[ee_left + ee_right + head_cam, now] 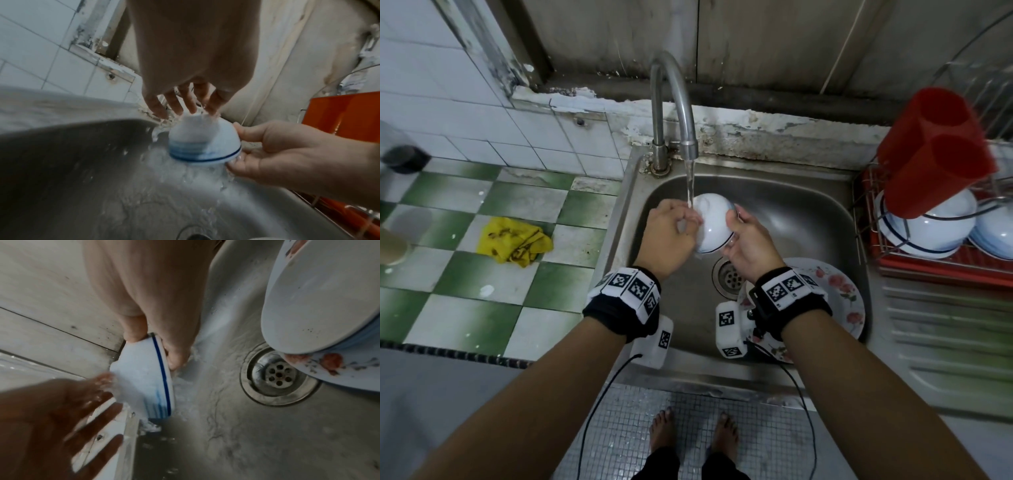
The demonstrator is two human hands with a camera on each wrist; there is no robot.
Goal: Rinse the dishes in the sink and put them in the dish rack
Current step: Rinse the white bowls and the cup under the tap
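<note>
A white bowl (714, 222) with a blue rim line is held upside down and tilted under the running water (690, 185) from the faucet (678, 102). My right hand (746, 240) grips its rim, thumb on the outside and fingers under the edge; this shows in the left wrist view around the bowl (203, 139) and right hand (277, 146). My left hand (671, 226) is spread, and its fingertips (191, 108) touch the bowl's foot in the stream. The right wrist view shows the bowl (141, 378), right hand (156, 345) and wet left hand (61, 410).
A floral plate (839, 291) lies in the steel sink (808, 222) beside the drain (729, 277). At the right, a red dish rack (928, 263) holds white bowls (928, 233) and a red cutlery holder (938, 150). A yellow cloth (513, 243) lies on the tiled counter.
</note>
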